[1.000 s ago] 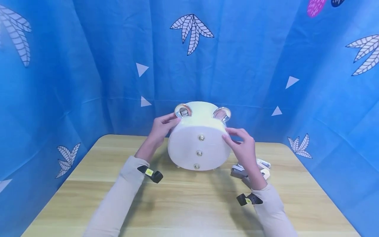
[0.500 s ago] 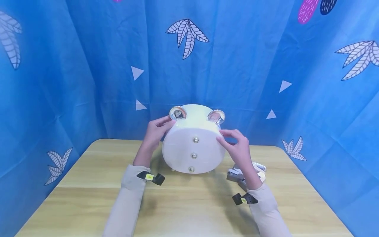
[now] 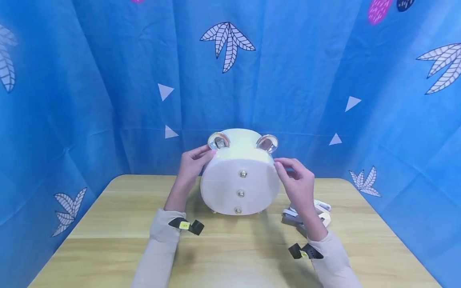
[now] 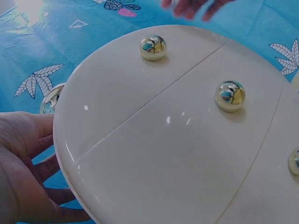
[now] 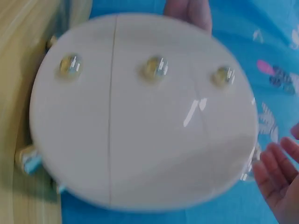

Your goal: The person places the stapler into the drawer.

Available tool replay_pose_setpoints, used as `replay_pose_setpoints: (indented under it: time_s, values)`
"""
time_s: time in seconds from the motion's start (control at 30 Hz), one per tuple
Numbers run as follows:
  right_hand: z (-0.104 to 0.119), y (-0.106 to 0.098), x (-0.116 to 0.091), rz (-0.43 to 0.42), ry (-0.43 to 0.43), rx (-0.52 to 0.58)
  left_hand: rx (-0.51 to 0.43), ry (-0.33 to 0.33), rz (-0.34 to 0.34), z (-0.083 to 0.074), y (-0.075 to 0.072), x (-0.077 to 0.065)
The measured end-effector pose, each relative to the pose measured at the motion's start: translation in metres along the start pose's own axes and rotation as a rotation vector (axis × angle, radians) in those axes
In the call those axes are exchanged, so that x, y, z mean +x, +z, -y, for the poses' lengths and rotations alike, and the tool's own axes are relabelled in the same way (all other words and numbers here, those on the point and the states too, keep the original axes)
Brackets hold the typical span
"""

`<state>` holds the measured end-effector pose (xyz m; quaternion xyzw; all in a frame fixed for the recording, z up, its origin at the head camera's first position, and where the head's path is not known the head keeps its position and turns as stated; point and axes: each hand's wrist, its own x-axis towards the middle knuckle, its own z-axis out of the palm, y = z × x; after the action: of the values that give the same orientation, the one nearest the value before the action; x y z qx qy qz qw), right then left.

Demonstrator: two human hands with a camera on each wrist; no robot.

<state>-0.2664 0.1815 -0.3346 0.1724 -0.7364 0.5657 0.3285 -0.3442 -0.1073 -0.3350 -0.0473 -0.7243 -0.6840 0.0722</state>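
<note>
A white oval drawer box (image 3: 239, 188) with two shiny round ears (image 3: 267, 144) stands on the table in the head view. Three gold ball knobs (image 3: 241, 193) run down its front, and thin seams cross the face (image 4: 173, 126). My left hand (image 3: 191, 164) rests on the box's left side just below the ear, its fairly straight fingers reaching behind the edge in the left wrist view. Beside the upper right edge is my right hand (image 3: 297, 180); both wrist views show its fingers (image 5: 273, 168) loose, and a gap from the box shows in the left wrist view.
Several small white and grey items (image 3: 291, 216) lie on the wooden table (image 3: 223, 248), partly hidden behind my right forearm. A blue patterned curtain (image 3: 144, 80) hangs close behind the table and along both sides.
My right hand's fingertips have shifted right, from over the box's upper front corner to beside its edge. My left hand keeps its place. The head view has shifted slightly.
</note>
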Motion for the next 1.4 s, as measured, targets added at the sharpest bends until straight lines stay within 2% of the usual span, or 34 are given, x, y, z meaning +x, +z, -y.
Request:
replay_pose_setpoints:
  time_s: [0.07, 0.13, 0.23, 0.33, 0.4, 0.57, 0.73, 0.87, 0.97, 1.17, 1.4]
  values:
    - [0.007, 0.004, -0.004, 0.036, -0.005, 0.092, -0.016, 0.008, 0.004, -0.003, 0.002, -0.001]
    - [0.013, 0.009, -0.007, 0.144, 0.064, 0.205, -0.027, 0.018, 0.001, -0.006, 0.004, -0.001]
    - [0.015, 0.019, -0.008, 0.348, 0.274, 0.344, -0.043, 0.030, -0.006, -0.010, 0.005, 0.000]
    - [0.014, 0.029, -0.007, 0.474, 0.484, 0.462, -0.048, 0.041, -0.016, -0.015, 0.005, 0.002]
    - [0.013, 0.035, -0.004, 0.515, 0.577, 0.538, -0.049, 0.049, -0.018, -0.018, 0.004, 0.004]
    - [0.008, 0.048, 0.001, 0.590, 0.699, 0.672, -0.039, 0.064, -0.016, -0.018, 0.001, 0.008]
    - [0.003, 0.057, 0.001, 0.558, 0.822, 0.798, -0.019, 0.031, -0.004, -0.008, 0.000, 0.008]
    - [0.000, 0.059, -0.003, 0.536, 0.853, 0.824, -0.031, 0.031, 0.001, -0.001, 0.000, 0.006]
    - [0.000, 0.058, -0.005, 0.537, 0.840, 0.789, -0.039, 0.045, -0.001, 0.002, 0.001, 0.004]
    - [0.007, 0.048, -0.008, 0.616, 0.784, 0.602, -0.019, 0.013, -0.005, 0.005, -0.001, -0.001]
    - [0.019, 0.038, -0.012, 0.684, 0.707, 0.441, -0.019, 0.053, -0.001, 0.004, 0.000, -0.003]
